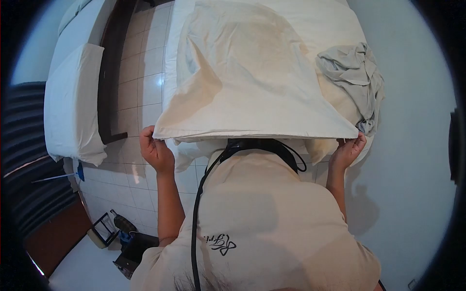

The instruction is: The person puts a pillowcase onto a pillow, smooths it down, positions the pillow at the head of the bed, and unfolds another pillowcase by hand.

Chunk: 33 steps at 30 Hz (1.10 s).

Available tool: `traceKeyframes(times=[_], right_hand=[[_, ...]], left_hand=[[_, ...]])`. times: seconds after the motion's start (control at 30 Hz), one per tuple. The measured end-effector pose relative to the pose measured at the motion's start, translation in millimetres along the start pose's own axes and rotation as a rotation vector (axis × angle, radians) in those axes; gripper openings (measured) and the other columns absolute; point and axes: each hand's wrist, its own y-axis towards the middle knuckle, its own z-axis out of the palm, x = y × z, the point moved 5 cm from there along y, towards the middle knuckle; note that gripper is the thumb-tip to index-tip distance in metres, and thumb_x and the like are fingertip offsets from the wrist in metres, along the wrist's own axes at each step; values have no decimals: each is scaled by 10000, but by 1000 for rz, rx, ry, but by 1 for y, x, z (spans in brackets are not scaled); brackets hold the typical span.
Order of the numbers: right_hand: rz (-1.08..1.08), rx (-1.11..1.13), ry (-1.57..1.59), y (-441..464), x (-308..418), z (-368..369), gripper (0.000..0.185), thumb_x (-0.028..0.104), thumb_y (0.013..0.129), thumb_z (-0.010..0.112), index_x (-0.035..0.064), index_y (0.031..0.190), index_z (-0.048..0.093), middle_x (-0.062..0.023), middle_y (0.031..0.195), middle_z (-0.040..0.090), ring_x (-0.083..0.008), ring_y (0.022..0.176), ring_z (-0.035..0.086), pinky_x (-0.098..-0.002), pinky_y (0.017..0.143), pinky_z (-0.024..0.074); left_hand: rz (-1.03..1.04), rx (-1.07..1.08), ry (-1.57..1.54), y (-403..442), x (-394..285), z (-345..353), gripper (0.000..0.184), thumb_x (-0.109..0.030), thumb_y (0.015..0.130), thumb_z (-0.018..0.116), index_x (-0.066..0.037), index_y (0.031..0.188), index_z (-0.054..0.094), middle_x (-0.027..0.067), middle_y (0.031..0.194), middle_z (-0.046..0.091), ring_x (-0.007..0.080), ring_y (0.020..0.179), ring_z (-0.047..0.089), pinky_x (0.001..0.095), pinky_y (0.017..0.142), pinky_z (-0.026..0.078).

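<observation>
A cream pillowcase (252,92) is stretched out in front of my body, its straight hemmed edge nearest me and its far part lying over the bed. My left hand (157,153) is closed on the left corner of that edge, pinched between thumb and fingers. At the opposite corner my right hand (346,151) has the cloth in a similar pinch. The edge is pulled nearly straight between both hands. Along its middle, two layers of fabric seem to show. What lies directly beneath the cloth is mostly hidden.
A crumpled grey cloth (357,80) lies on the right side of the white-covered bed (335,19), close to the wall (412,97). Across the tiled floor (145,68) stands another white-covered bed (73,106). A black cabinet (138,252) is at the lower left. Dark curtains (24,131) hang beyond.
</observation>
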Motion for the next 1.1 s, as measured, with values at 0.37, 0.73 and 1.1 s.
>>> traceKeyframes(times=[0.37, 0.73, 1.1], right_hand=[[105, -1, 28, -3, -4, 1, 136, 159, 982, 499, 102, 1102, 471, -19, 1068, 537, -117, 946, 551, -278, 711, 501], [766, 256, 427, 14, -50, 1, 284, 120, 924, 506, 22, 1190, 490, -107, 1152, 592, -232, 1051, 589, -391, 918, 487], [1240, 405, 397, 14, -84, 38, 292, 222, 933, 506, 38, 1142, 595, -112, 1071, 665, -256, 957, 652, -405, 916, 507]], left_hand=[[98, -16, 226, -1, -12, 3, 97, -16, 926, 541, 16, 1017, 534, 64, 965, 553, 124, 888, 537, 247, 827, 430], [-944, 357, -394, 6, 38, 20, 189, -88, 887, 571, 2, 1052, 591, 89, 988, 650, 187, 899, 637, 335, 862, 500], [-1264, 260, -1064, 11, 35, 70, 359, -248, 927, 457, -5, 1163, 575, 127, 1136, 635, 259, 1026, 619, 436, 898, 502]])
